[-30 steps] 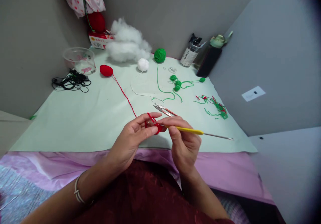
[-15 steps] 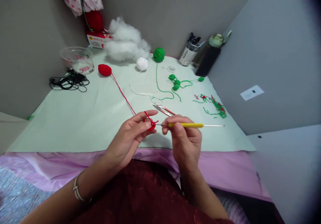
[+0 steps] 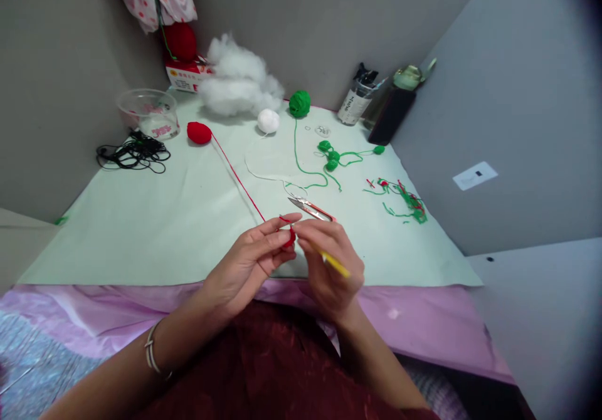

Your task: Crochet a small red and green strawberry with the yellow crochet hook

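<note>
A small red crochet piece (image 3: 290,239) is pinched between the fingers of my left hand (image 3: 254,251). My right hand (image 3: 332,263) grips a crochet hook by its yellow handle (image 3: 335,263), close against the right side of the red piece; the hook's tip is hidden at the fingers. A taut red strand (image 3: 239,180) runs from the red yarn ball (image 3: 199,133) down to my left hand. Small scissors with orange handles (image 3: 313,209) lie just beyond my hands.
Behind lie white stuffing (image 3: 239,81), a white yarn ball (image 3: 268,121) and a green one (image 3: 300,103). Black cord (image 3: 134,152) and a clear tub (image 3: 160,119) stand left. Green pieces (image 3: 332,157), scraps (image 3: 411,202), a pen cup (image 3: 353,105) and a dark bottle (image 3: 393,113) are right.
My right hand has turned, so the hook's yellow handle now points down toward me instead of straight right. It has come closer to my left hand. The red strand looks straighter.
</note>
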Available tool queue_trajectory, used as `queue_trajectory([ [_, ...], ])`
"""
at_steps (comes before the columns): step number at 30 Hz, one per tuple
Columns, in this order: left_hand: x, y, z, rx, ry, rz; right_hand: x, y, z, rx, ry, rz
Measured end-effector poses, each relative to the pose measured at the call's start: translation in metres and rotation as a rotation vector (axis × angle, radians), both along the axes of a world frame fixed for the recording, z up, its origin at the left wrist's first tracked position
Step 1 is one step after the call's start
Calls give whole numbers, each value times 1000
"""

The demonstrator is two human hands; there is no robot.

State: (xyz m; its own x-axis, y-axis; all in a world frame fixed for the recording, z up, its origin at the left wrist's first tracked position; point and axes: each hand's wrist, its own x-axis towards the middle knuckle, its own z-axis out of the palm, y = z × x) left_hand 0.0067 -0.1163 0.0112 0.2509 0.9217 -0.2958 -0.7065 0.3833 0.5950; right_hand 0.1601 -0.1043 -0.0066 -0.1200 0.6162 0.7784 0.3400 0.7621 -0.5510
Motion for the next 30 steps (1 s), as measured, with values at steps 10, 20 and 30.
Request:
queue_trajectory([
  [10,5,-3,-1,165,275,206,-8,0,-2,-31,-9,-33],
  [20,-5,-1,9,76,107,-33,1,10,9,-563,462,286],
  [30,-5,-5,6,130,302,145,2,-8,2,86,-232,18],
])
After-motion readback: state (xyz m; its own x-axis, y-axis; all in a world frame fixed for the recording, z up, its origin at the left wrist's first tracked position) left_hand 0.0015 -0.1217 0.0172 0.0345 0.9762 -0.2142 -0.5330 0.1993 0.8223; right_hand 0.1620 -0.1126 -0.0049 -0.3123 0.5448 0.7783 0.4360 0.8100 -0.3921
